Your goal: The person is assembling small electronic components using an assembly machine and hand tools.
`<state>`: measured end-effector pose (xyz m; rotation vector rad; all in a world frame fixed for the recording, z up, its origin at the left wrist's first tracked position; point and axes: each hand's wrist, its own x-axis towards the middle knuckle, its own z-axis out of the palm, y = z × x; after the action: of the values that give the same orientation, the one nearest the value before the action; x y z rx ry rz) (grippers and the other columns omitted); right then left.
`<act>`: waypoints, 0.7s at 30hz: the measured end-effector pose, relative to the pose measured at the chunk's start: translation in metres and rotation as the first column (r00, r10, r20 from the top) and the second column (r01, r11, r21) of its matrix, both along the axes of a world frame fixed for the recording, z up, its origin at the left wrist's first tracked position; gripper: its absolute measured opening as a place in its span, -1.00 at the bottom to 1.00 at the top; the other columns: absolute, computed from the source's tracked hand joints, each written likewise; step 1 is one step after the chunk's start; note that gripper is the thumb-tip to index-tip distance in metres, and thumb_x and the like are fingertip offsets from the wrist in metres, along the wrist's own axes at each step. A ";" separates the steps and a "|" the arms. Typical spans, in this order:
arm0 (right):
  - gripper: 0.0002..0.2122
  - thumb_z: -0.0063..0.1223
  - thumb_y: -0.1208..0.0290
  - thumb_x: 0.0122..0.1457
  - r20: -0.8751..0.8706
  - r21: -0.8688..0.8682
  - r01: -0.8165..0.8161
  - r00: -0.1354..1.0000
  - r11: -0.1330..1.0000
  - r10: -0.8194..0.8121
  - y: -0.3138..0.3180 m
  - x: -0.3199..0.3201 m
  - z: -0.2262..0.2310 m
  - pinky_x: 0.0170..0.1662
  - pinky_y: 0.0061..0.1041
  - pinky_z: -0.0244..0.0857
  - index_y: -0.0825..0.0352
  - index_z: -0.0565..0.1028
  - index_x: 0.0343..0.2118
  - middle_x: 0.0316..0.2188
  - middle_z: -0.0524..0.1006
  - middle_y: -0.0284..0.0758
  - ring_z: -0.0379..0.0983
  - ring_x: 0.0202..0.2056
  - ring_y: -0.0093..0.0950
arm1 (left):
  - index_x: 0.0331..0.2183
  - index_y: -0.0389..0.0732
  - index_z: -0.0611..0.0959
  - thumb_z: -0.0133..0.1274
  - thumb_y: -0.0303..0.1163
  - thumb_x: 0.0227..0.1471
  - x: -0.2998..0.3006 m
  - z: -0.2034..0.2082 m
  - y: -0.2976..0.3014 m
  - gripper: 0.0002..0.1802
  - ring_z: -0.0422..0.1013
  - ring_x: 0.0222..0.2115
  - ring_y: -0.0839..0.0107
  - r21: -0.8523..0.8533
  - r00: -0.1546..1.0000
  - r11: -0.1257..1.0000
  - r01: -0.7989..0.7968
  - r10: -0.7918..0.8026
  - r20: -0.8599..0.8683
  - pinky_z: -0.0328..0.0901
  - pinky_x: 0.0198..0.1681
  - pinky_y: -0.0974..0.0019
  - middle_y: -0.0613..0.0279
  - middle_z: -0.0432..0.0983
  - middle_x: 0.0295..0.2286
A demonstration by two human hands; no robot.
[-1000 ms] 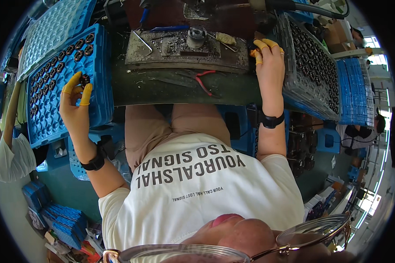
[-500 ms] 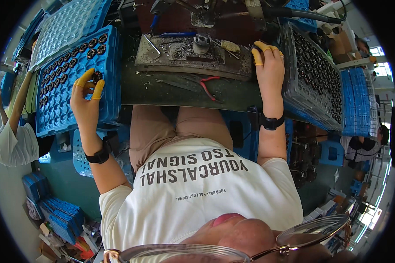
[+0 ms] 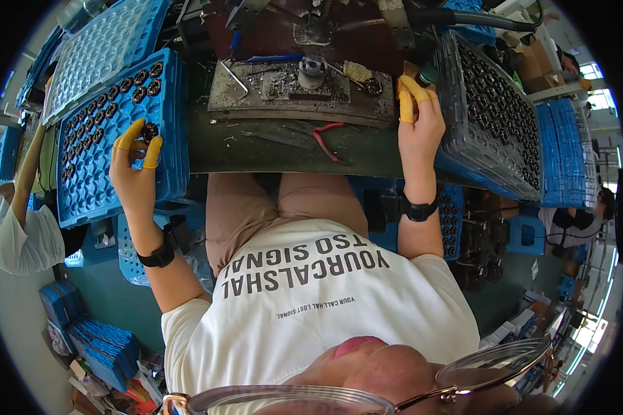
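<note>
My left hand (image 3: pixel 136 160), with yellow finger covers on thumb and finger, pinches a small round black-and-copper part (image 3: pixel 150 131) over a blue tray (image 3: pixel 176 149). Several like parts fill the pockets in the tray's upper and left areas. At the right end of a worn work board (image 3: pixel 239 104), my right hand (image 3: pixel 420 111) has its yellow-covered fingers bent together; what they hold is hidden. Beside its fingertips shows a dark cylinder with a green band (image 3: pixel 428 75). Another round part (image 3: pixel 373 86) lies on the board beside a yellowish sponge (image 3: pixel 357 71).
A metal fixture (image 3: pixel 313 72) stands on the board. Red-handled pliers (image 3: pixel 323 144) lie before it. Stacked clear trays of dark parts (image 3: pixel 495 114) rise on the right. Another person's arm (image 3: pixel 31 173) reaches in at far left.
A round part now shows on the board beside the sponge, where none showed before. My right hand has moved slightly toward me. My left hand stays over the tray with its part.
</note>
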<state>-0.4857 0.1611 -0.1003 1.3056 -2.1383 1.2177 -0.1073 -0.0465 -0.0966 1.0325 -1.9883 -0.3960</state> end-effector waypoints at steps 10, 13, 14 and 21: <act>-0.75 0.17 0.63 0.04 -0.105 -0.122 -0.181 0.980 0.976 0.169 0.039 0.034 -0.060 -0.22 -0.39 0.35 0.30 0.60 -0.18 -0.28 0.53 -0.24 0.46 -0.28 -0.26 | -0.08 -0.17 0.67 0.34 -0.49 -0.11 -0.052 0.037 0.017 -0.54 0.44 -0.32 0.51 0.009 0.971 0.983 0.183 -0.180 -0.157 0.31 -0.23 0.46 0.30 0.56 -0.29; -0.73 0.19 0.61 0.01 -0.160 -0.091 -0.186 0.972 0.978 0.170 0.038 0.033 -0.063 -0.24 -0.39 0.35 0.27 0.61 -0.18 -0.28 0.53 -0.27 0.46 -0.29 -0.27 | -0.07 -0.25 0.65 0.31 -0.57 -0.13 -0.111 0.049 0.031 -0.52 0.45 -0.27 0.51 0.072 0.937 0.935 0.348 -0.348 -0.011 0.31 -0.12 0.45 0.27 0.53 -0.27; -0.73 0.20 0.61 0.00 -0.169 -0.085 -0.187 0.971 0.979 0.171 0.037 0.033 -0.063 -0.25 -0.38 0.34 0.27 0.61 -0.18 -0.29 0.53 -0.28 0.46 -0.30 -0.28 | -0.10 -0.24 0.66 0.34 -0.53 -0.17 -0.130 0.053 0.036 -0.52 0.48 -0.28 0.45 0.070 0.920 0.918 0.391 -0.388 -0.052 0.33 -0.14 0.43 0.22 0.54 -0.28; -0.69 0.21 0.58 -0.06 -0.241 -0.062 -0.208 0.952 0.976 0.187 0.039 0.031 -0.069 -0.28 -0.39 0.32 0.25 0.60 -0.17 -0.29 0.51 -0.34 0.47 -0.31 -0.33 | -0.15 -0.26 0.67 0.37 -0.41 -0.17 -0.195 0.043 0.027 -0.55 0.51 -0.30 0.31 -0.057 0.863 0.867 0.495 -0.498 -0.090 0.39 -0.17 0.32 0.12 0.56 -0.25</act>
<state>-0.4545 0.1998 -0.1691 1.5701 -1.8057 1.1520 -0.3023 -0.0192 -0.0534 0.4497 -2.1454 -0.6758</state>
